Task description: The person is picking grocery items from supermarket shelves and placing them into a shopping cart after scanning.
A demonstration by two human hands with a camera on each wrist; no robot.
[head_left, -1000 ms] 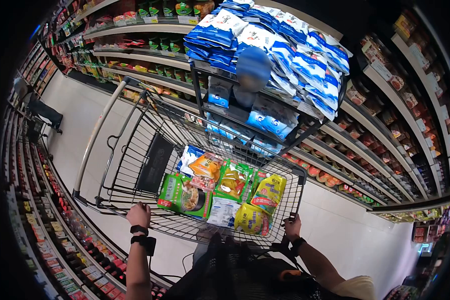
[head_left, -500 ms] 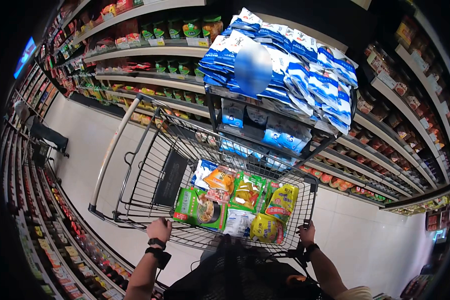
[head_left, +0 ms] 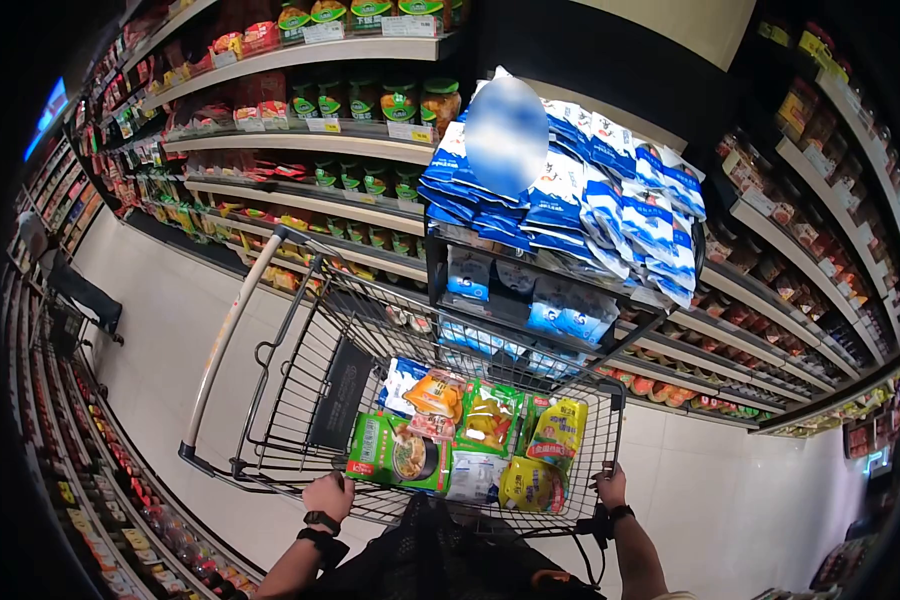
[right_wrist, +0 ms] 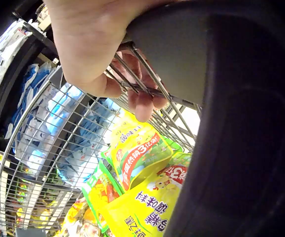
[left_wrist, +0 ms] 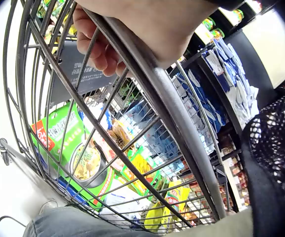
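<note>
L hand (head_left: 328, 495) & R hand (head_left: 610, 487) clamp cart (head_left: 270, 370) handle; cart's long axis points away toward shelves.

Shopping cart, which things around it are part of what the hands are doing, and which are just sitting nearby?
In hand:
- shopping cart, gripped at its rear rim by the left hand and right hand
- green packet and yellow pouch inside it

Just nearby:
- rack of blue and white bags
- shelf jars
- another shopper down the aisle
</note>
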